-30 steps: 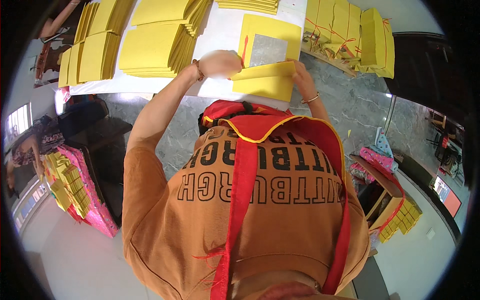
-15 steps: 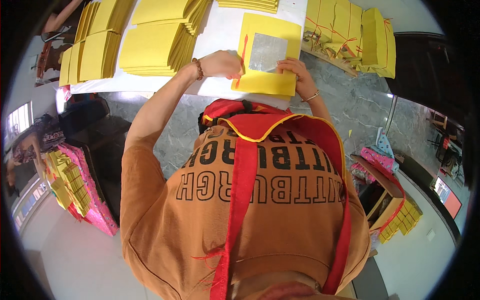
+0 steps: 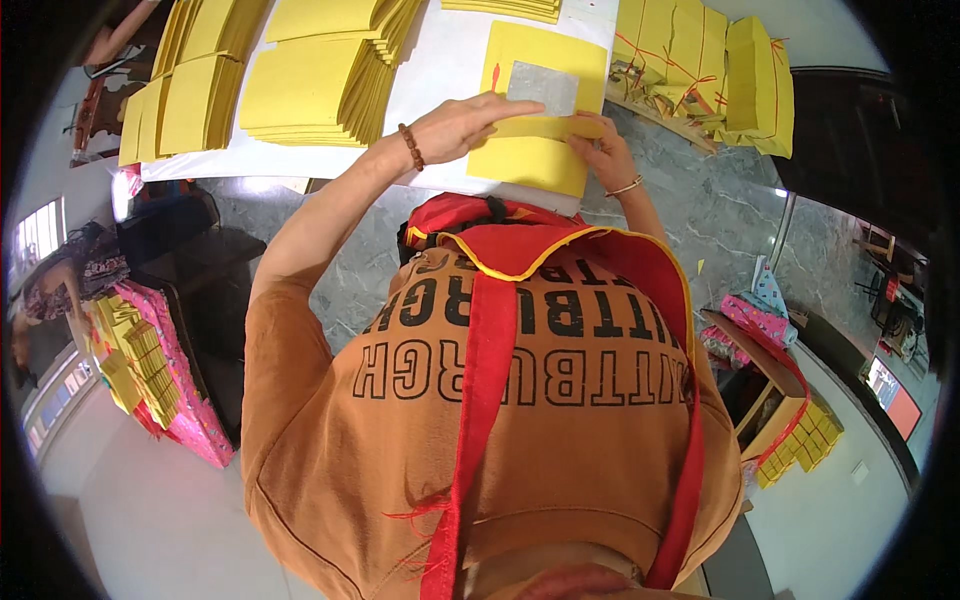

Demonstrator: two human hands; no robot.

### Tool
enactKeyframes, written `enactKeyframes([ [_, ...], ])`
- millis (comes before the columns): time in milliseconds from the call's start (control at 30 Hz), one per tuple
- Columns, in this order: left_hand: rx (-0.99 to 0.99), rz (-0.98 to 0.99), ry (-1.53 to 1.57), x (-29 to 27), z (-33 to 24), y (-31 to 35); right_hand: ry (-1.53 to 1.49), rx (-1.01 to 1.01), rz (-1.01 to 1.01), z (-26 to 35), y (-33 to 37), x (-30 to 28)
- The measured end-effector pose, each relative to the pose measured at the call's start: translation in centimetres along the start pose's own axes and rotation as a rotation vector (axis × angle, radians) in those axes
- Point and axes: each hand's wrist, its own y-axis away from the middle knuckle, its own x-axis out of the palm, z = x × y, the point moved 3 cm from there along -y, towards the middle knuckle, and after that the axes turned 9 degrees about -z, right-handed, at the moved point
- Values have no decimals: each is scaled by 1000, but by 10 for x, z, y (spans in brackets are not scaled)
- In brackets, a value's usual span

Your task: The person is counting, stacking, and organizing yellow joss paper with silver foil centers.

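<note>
In front of me on the white-covered table, a yellow paper sheet (image 3: 545,42) bears a silver square (image 3: 548,82) and a narrow red mark (image 3: 496,74) beside it. The sheet's near edge is turned up into a band across the lower part of the square. My left hand (image 3: 468,128) lies along this band with its fingers stretched out flat. At the band's right end, my right hand (image 3: 606,155) pinches the folded paper between thumb and fingers. Another yellow paper layer (image 3: 530,166) shows below the fold; how many sheets lie there I cannot tell.
Stacks of folded yellow paper (image 3: 305,95) stand on the white tabletop (image 3: 410,105) to the left. Past its right edge are yellow bundles (image 3: 690,50) tied with red string. A dark chair (image 3: 185,240) stands at left, near another person (image 3: 75,280).
The sheet's near edge has been folded upward over part of the silver square. My left hand has moved right and flattened onto the fold; my right hand has shifted slightly nearer me.
</note>
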Motion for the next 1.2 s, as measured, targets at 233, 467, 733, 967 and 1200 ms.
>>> enactKeyframes([
  [233,372,-41,-354,24,1,19,161,-113,58,9,-2,0],
  [467,377,-41,-420,30,4,23,182,-153,87,14,-3,0],
  [733,194,-17,29,-2,10,10,118,-193,152,1,-5,-7],
  [967,-74,-194,182,-7,27,-4,-154,145,73,-12,-3,-7],
  [1200,250,26,-332,13,-4,20,8,-23,152,3,-6,-6],
])
